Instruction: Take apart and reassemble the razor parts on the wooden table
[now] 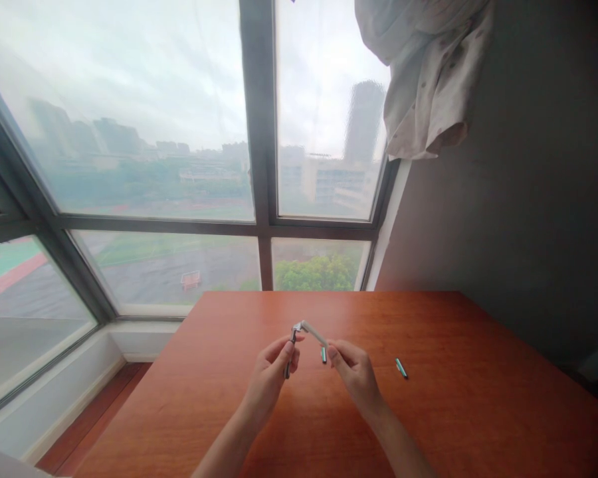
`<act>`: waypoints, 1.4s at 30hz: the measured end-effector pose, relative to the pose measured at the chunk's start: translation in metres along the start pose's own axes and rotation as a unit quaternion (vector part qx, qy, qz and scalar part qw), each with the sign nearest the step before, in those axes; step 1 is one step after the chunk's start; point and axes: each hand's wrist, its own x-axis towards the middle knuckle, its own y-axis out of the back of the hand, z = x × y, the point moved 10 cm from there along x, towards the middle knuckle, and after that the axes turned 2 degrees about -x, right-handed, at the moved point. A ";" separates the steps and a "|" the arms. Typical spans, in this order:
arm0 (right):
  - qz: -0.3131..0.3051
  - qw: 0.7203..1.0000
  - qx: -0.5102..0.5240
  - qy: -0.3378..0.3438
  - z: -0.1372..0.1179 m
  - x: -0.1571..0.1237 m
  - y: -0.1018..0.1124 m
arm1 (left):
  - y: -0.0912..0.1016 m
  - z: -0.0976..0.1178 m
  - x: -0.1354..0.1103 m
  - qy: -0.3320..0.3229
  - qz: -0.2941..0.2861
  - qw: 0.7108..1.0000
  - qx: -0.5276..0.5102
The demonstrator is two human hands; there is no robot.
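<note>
My left hand point(278, 365) is closed around a razor handle point(293, 340), dark with a silvery head end, held upright over the table. My right hand point(353, 366) pinches the lower end of a slim whitish stick point(315, 333), which slants up to the left. The stick's upper tip meets or nearly meets the head end of the handle; I cannot tell whether they touch. Just left of my right fingertips lies a small green-and-black piece point(323, 355), like a razor cartridge. Another such green-and-black piece point(401, 368) rests on the table to the right of my right hand.
A reddish-brown wooden table point(204, 411) spreads beneath both hands. Behind it and to the left stand large framed windows point(264, 229). Pale spotted cloth point(428, 86) hangs at the upper right, beside a dark grey wall point(503, 199).
</note>
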 end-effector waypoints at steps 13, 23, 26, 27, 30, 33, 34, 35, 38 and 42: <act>-0.007 1.000 0.012 -0.006 0.004 0.000 -0.003 | 0.000 -0.001 0.001 -0.003 0.000 1.000 0.002; 0.018 1.000 -0.017 -0.008 0.001 0.001 0.006 | -0.001 -0.001 -0.001 0.012 0.011 0.999 -0.036; 0.016 1.000 -0.002 -0.015 0.004 0.000 0.004 | -0.001 0.000 -0.001 0.009 0.007 0.999 -0.034; 0.012 1.000 0.005 -0.017 0.004 0.000 0.003 | -0.002 0.000 -0.001 0.008 0.004 0.999 -0.031; 0.005 1.000 0.016 -0.017 0.003 -0.001 0.000 | -0.001 -0.001 0.000 0.005 0.000 1.000 -0.027; 0.006 1.000 0.015 -0.018 0.001 0.000 0.000 | 0.000 -0.002 0.000 0.003 0.001 1.000 -0.024; 0.006 1.000 0.015 -0.019 0.001 0.000 0.000 | 0.000 -0.002 0.000 0.002 0.001 1.000 -0.023; 0.006 1.000 0.014 -0.019 0.001 0.000 0.001 | 0.000 -0.002 0.000 0.002 0.000 1.000 -0.022; 0.001 1.000 0.018 -0.018 0.002 -0.001 -0.001 | 0.000 -0.002 0.000 0.001 -0.003 1.000 -0.015; -0.006 1.000 0.020 -0.017 0.003 -0.001 -0.002 | 0.001 -0.003 0.000 -0.002 0.000 1.000 -0.007</act>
